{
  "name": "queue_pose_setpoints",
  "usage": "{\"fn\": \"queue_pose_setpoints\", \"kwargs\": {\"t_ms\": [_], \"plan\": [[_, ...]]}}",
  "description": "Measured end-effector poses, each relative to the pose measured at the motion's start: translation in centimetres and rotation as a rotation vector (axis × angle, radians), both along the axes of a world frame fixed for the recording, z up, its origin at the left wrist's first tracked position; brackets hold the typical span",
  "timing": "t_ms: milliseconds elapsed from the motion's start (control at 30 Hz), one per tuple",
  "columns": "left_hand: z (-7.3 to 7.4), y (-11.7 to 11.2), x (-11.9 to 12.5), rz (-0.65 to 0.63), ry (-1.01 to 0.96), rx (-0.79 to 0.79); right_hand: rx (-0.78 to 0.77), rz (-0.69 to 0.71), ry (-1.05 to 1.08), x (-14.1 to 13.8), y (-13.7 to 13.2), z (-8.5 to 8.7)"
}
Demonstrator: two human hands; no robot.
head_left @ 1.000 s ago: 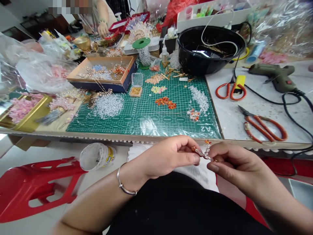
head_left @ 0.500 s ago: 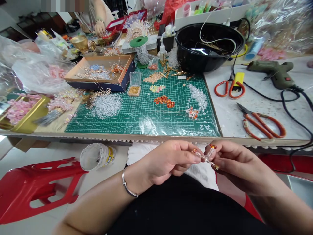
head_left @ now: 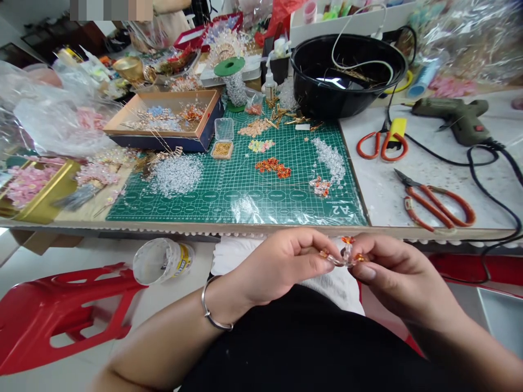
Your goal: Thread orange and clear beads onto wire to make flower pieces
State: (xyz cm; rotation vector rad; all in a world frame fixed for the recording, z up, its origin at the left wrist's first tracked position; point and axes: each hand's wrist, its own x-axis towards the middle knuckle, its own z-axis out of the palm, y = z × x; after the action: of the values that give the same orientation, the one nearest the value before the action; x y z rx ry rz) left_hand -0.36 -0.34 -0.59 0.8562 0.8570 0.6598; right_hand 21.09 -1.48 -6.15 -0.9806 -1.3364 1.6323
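Between my two hands, just in front of the table edge, is a small beaded spray point(head_left: 346, 256) with clear beads and orange-red tips. My left hand point(head_left: 286, 267) pinches one of its branches between thumb and index finger. Thumb and fingers of my right hand point(head_left: 392, 272) are closed on the other side, by an orange tip. On the green cutting mat point(head_left: 229, 209) beyond lie orange flower beads point(head_left: 273, 167), clear beads point(head_left: 329, 158), a small orange-and-clear cluster point(head_left: 320, 187) and a large pile of clear beads point(head_left: 175, 173).
Red-handled pliers point(head_left: 439, 204), scissors point(head_left: 382, 146) and a glue gun point(head_left: 453, 117) with its cable lie right. A black basin point(head_left: 347, 100) stands behind the mat, an open box point(head_left: 159, 139) at back left. A red stool point(head_left: 61, 316) and a plastic tub point(head_left: 161, 261) are below left.
The beaded spray has turned a little in my fingers, and one orange tip now points upward. My right fingers have shifted on it. The other person's hand at the back has moved away.
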Motion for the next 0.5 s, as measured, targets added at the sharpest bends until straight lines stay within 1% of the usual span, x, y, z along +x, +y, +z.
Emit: {"fn": "queue_pose_setpoints", "kwargs": {"t_ms": [67, 167, 267, 433, 500], "plan": [[0.1, 0.1, -0.2, -0.041, 0.024, 0.039, -0.025, 0.035, -0.017, 0.4, 0.3, 0.0], [0.2, 0.6, -0.6, -0.125, 0.003, 0.000, -0.050, 0.066, -0.046, 0.8, 0.5, 0.3], [0.3, 1.0, -0.9, -0.182, -0.008, -0.025, -0.063, 0.083, -0.069, 0.8, 0.5, 0.7], [0.8, 1.2, -0.9, -0.213, 0.119, 0.055, -0.069, 0.111, -0.109, 0.7, 0.5, 0.9], [0.8, 1.2, -0.9, -0.203, 0.135, 0.062, -0.069, 0.110, -0.124, 0.9, 0.6, 1.1]]}}
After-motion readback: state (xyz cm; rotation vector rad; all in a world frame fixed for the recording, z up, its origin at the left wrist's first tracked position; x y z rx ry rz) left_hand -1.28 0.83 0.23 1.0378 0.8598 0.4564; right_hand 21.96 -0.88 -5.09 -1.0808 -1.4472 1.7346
